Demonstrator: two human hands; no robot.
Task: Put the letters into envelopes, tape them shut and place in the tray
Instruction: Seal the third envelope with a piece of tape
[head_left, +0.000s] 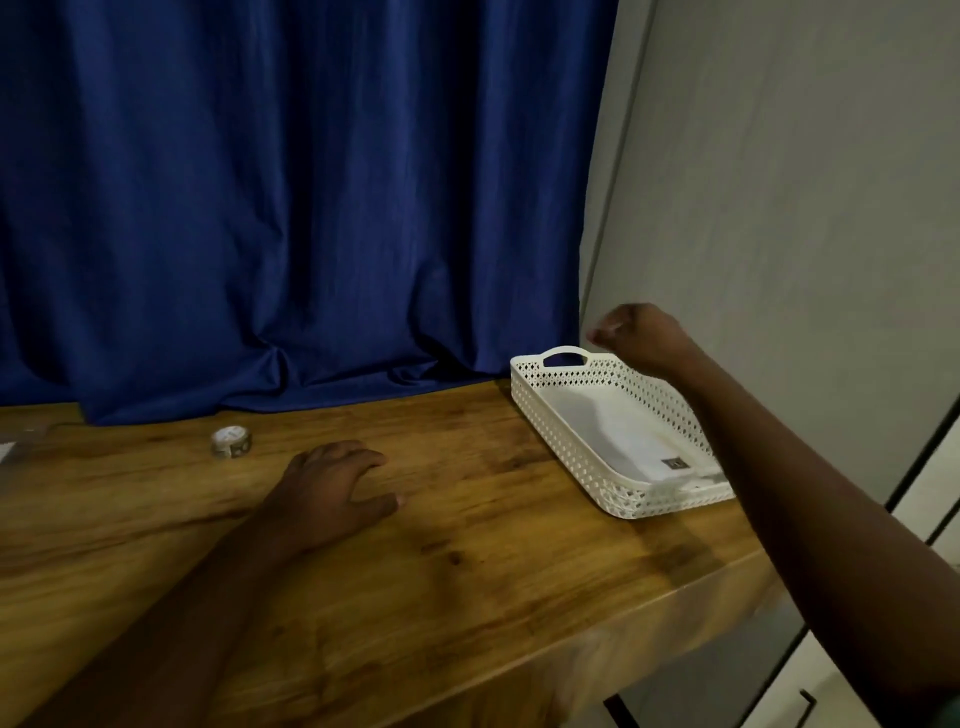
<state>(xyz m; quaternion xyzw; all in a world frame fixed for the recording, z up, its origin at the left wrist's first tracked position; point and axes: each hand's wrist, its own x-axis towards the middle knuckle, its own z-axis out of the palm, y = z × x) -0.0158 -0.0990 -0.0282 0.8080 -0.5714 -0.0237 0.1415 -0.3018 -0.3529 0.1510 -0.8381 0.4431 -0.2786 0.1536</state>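
Here, the left hand (332, 488) rests palm-down, fingers spread, on the brown wooden desk (467, 561) near a small roll of tape (231, 441). The right hand (636, 332), fingers curled and holding nothing, hovers above the white perforated plastic tray (561, 415), where white envelopes (639, 447) lie.

Resting palm-down on the wooden table (467, 561), fingers spread: left hand (332, 493). Sitting just beyond it, near the blue curtain (291, 208): roll of tape (231, 441). Hovering with fingers curled above the far handle of the white tray (566, 431), holding nothing visible: right hand (636, 332). Lying flat inside the tray: white envelopes (639, 441).
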